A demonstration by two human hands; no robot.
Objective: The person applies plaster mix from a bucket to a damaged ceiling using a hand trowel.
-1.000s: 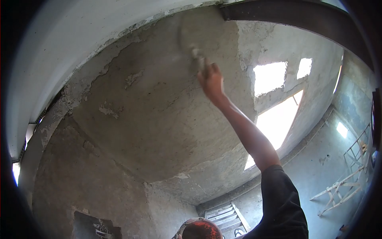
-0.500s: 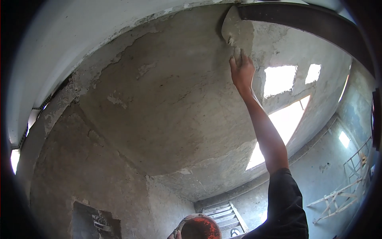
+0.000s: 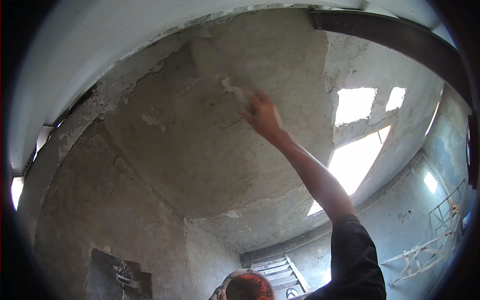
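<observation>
My right hand (image 3: 262,116) is raised against the grey plastered wall (image 3: 200,145), its fingers closed round the handle of a trowel (image 3: 227,84). Motion blurs the trowel's blade, which lies on the upper part of the wall. At the bottom edge, my left hand (image 3: 218,295) shows only in part, with its fingers against the side of a round bowl (image 3: 249,288) that has red patches inside.
A dark beam (image 3: 390,30) curves across the upper right. Bright window openings (image 3: 355,106) pierce the wall at the right. A ladder (image 3: 282,272) stands behind the bowl, and a metal frame (image 3: 420,257) is at the far right. A recessed box (image 3: 120,277) sits lower left.
My right hand and the trowel have moved left and slightly down across the wall, away from the beam's end. The bowl has shifted slightly left in view.
</observation>
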